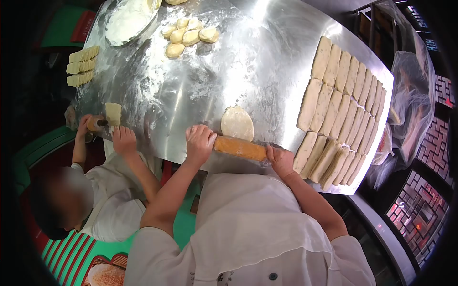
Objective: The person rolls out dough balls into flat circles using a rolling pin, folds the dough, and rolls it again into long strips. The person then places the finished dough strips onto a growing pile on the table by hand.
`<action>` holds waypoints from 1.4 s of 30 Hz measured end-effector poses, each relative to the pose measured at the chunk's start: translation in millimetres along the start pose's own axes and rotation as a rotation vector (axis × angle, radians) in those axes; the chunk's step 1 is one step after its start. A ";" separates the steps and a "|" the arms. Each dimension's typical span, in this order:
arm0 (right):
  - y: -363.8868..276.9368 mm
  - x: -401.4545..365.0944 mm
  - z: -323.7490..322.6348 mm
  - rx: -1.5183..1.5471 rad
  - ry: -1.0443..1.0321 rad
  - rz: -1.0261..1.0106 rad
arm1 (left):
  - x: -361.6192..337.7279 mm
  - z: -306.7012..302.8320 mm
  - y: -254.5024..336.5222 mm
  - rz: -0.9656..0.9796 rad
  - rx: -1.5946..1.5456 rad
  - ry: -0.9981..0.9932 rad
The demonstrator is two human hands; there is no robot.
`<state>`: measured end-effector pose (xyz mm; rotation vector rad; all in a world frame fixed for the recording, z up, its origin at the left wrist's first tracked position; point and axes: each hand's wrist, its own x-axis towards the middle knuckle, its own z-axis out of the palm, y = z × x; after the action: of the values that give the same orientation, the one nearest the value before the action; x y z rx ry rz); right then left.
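A wooden rolling pin (240, 148) lies across the near edge of a flattened oval of dough (237, 123) on the metal table (200, 95). My left hand (199, 139) is closed on the pin's left end. At its right end, my right hand (280, 161) is closed on it too. Right of my right hand, long strips of dough (329, 112) lie side by side in three rows. Several rounded dough pieces (177, 35) are grouped at the far side of the table, beyond the oval.
A co-worker (112, 190) at the left has hands near a small rolling pin (95, 124) and a dough piece (113, 114). A flour bowl (128, 21) stands at the far left, with stacked dough sheets (81, 66) at the left edge. Plastic bags (412, 105) hang at the right.
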<state>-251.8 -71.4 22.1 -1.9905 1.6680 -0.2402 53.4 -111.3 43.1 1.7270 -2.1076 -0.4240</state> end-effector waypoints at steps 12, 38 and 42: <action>12.7 235.4 -41.4 -0.341 0.203 0.160 | 165.1 36.8 -43.3 -0.375 0.287 -0.042; -18.4 257.8 -31.7 -0.374 0.008 0.031 | 154.1 22.2 -74.2 -0.414 0.292 -0.037; -21.8 211.8 -21.1 -0.347 -0.029 -0.046 | 108.7 21.9 -62.8 -0.365 0.233 0.026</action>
<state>-195.4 -277.4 9.6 -2.2713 1.7397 0.0677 78.8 -230.5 5.7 2.2499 -1.8840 -0.2579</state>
